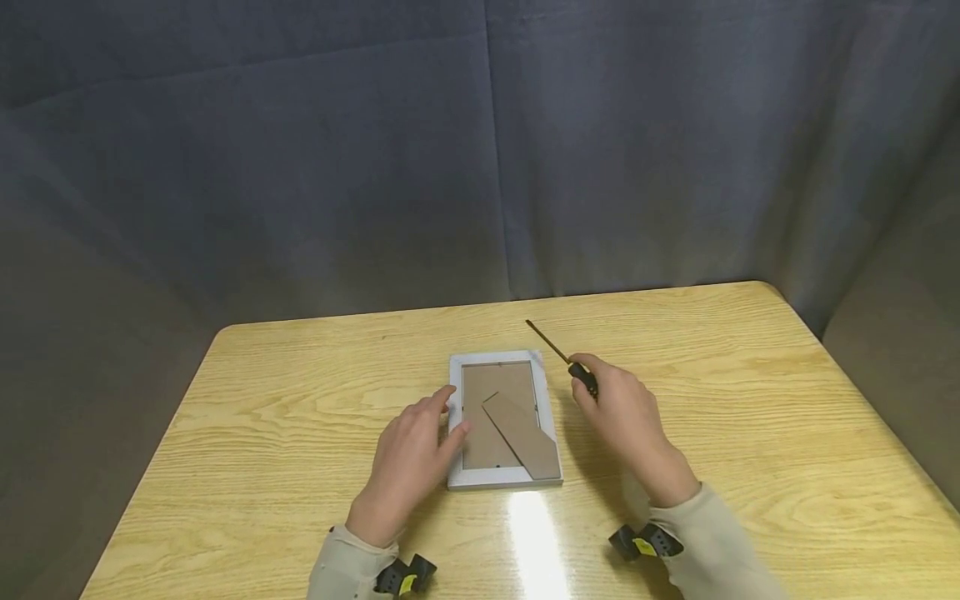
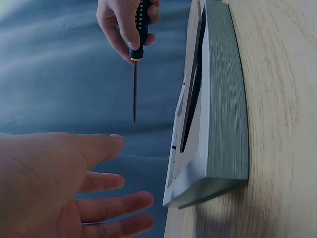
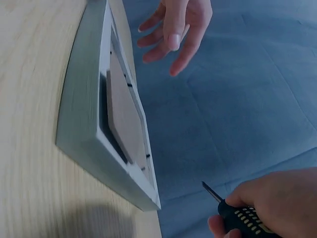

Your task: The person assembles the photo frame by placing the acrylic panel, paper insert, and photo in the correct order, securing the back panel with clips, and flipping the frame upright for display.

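Note:
A picture frame (image 1: 456,479) with a pale grey-white border lies back side up on the table, its brown backing board (image 1: 480,450) and easel stand (image 1: 534,446) showing. Small dark tabs sit along the inner edge of the border. My left hand (image 1: 411,450) hovers at the frame's left side with fingers spread and holds nothing; the left wrist view shows its straight fingers (image 2: 116,208) apart from the frame. Right of the frame, my right hand (image 1: 622,408) grips a screwdriver (image 1: 583,379) by its black and yellow handle, the thin shaft pointing up and left, raised above the table.
The wood-grain table (image 1: 300,392) has rounded far corners. A dark grey-blue curtain (image 1: 337,167) hangs behind it and along both sides. Each wrist wears a black camera strap (image 1: 648,542) over a light sleeve (image 1: 712,542).

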A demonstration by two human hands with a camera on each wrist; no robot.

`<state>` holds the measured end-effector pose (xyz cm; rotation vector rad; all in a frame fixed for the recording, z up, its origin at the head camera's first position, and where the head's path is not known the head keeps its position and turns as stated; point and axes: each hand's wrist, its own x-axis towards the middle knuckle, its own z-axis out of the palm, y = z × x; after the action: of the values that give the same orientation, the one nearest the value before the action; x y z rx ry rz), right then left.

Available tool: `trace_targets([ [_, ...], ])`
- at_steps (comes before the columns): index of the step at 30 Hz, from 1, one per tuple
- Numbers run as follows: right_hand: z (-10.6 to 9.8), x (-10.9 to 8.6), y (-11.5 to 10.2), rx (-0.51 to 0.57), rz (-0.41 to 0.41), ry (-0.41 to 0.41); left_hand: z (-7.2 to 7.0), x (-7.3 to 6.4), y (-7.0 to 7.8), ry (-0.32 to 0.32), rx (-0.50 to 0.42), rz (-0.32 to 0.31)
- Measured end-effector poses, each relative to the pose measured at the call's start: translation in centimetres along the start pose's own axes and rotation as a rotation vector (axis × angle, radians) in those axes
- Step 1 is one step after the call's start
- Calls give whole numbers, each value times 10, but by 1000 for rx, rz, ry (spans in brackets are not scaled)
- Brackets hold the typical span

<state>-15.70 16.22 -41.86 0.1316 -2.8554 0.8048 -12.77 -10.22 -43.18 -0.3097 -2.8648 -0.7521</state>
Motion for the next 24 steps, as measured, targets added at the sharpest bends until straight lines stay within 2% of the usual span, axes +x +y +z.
trace_targets([
  [7,11,0,-7,2,-26,-37,1,1,-7,-39,21,-31],
  [14,19,-3,-8,-11,-56,-64,4,-1,-10,-123,19,-60],
  [20,23,-6,-8,-11,-68,-72,6,-6,-10,-208,22,-50],
  [24,25,-7,-9,-16,-78,-74,7,-6,-11,-229,31,-42],
])
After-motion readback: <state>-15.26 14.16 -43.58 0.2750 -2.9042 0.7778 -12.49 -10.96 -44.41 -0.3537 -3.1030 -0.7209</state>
